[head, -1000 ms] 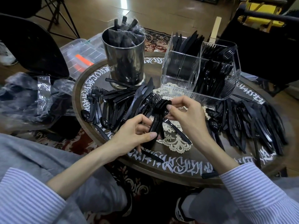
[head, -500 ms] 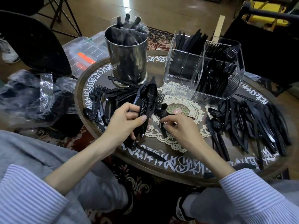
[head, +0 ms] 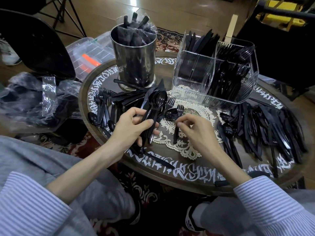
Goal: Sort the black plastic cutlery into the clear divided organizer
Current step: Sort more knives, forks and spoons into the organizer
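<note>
My left hand [head: 131, 127] grips a stacked bundle of black spoons [head: 157, 105], bowls pointing away from me, over the round table [head: 170, 178]. My right hand [head: 196, 132] pinches a single black fork [head: 178, 120] by its handle, tines up, above the lace doily [head: 184, 149]. The clear divided organizer [head: 190, 82] stands at the back right; knives fill its rear left section, forks and spoons its right sections, and the front left section looks bare. Loose black cutlery lies in piles at left [head: 109, 106] and right [head: 265, 132].
A steel canister [head: 134, 65] with bagged cutlery stands at the back of the table, left of the organizer. Crumpled plastic bags [head: 32, 103] and a clear storage box [head: 88, 53] lie off the table's left side. A dark chair [head: 32, 43] stands behind them.
My left hand has carried the spoon bundle up and to the left. My right hand let go of the bundle, dropped toward the doily and picked up a single fork.
</note>
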